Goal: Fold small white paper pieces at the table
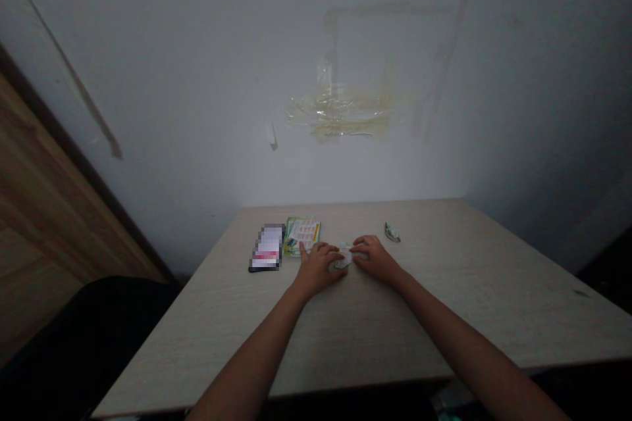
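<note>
A small piece of printed paper (344, 256), whitish with green at its edge, lies low over the table between my two hands. My left hand (318, 268) has its thumb and forefinger closed at the paper's left side, while its outer fingers are spread toward a stack of printed leaflets (305, 231). From the right, the bent fingers of my right hand (374, 256) grip the same paper at its edge. Fingers cover part of the paper. Beyond my right hand sits a small folded, green-and-white paper piece (392, 233).
A phone (267, 247) with a lit, blurred screen lies left of the leaflets. The pale wooden table (237, 342) meets a wall (197, 112) with old tape marks (340, 115). At the lower left is a dark object (108, 322), beside wooden panelling (44, 210).
</note>
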{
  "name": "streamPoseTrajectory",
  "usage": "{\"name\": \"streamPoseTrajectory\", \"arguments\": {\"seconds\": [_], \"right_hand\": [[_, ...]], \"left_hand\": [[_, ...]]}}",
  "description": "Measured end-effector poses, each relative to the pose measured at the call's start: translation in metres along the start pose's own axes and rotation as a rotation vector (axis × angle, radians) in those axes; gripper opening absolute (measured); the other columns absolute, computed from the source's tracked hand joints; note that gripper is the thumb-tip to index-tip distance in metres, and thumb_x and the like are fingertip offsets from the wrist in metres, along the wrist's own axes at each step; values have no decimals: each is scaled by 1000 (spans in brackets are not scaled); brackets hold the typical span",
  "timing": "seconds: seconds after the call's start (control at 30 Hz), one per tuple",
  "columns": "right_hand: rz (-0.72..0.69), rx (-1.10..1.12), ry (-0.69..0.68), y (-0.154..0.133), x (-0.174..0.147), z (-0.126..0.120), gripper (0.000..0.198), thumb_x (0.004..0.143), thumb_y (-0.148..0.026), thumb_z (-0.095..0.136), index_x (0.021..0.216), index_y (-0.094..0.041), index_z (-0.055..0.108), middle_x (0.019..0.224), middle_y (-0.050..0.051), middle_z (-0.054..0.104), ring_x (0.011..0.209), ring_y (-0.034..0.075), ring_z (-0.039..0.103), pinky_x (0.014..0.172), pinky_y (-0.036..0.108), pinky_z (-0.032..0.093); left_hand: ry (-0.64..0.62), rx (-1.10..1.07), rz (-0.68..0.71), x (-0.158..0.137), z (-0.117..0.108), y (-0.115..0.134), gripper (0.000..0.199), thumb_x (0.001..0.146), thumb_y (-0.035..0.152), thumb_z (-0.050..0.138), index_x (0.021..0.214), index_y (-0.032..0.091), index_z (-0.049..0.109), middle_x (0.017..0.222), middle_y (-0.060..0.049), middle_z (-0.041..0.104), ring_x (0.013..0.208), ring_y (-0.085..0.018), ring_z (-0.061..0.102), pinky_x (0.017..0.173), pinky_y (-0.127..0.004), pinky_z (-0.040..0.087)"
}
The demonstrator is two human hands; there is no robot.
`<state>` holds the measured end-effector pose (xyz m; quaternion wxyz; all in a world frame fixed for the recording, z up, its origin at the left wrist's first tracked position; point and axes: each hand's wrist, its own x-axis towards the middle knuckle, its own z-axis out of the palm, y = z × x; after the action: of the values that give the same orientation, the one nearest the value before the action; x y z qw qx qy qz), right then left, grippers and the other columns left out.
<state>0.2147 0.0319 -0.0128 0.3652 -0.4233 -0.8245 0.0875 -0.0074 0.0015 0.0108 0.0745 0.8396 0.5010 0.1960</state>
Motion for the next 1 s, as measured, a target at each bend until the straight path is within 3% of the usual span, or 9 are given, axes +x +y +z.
{"name": "streamPoseTrajectory", "arguments": {"seconds": [0.27, 0.47, 0.73, 1.0], "right_hand": [[-42, 19, -47, -2, 2, -2, 24, 82, -22, 64, 104, -22, 74, 108, 8, 70, 107, 23, 57, 98, 40, 44], [-144, 54, -101, -4, 1, -4, 18, 84, -20, 63, 95, -24, 75, 108, 7, 70, 106, 21, 60, 97, 39, 46], [-127, 49, -133, -4, 2, -2, 16, 86, -22, 63, 96, -24, 75, 106, 7, 71, 100, 19, 63, 93, 35, 49], [-132, -50, -133, -2, 3, 0, 16, 88, -23, 62, 97, -22, 75, 103, 7, 72, 100, 20, 63, 92, 35, 48]], "left_hand": [[41, -44, -9, 1, 2, -4, 26, 83, 50, 64, 106, 38, 70, 119, 2, 68, 123, -25, 47, 108, -73, -8], [7, -49, -36, 3, 5, -8, 28, 83, 51, 63, 108, 40, 69, 122, 2, 68, 127, -28, 46, 107, -74, -8], [11, -56, -37, 5, 9, -12, 32, 81, 52, 65, 111, 39, 68, 124, 0, 67, 129, -29, 45, 108, -73, -8], [45, -79, -32, 5, 4, -6, 26, 78, 47, 70, 100, 34, 72, 116, -1, 69, 122, -27, 49, 108, -72, -6]]}}
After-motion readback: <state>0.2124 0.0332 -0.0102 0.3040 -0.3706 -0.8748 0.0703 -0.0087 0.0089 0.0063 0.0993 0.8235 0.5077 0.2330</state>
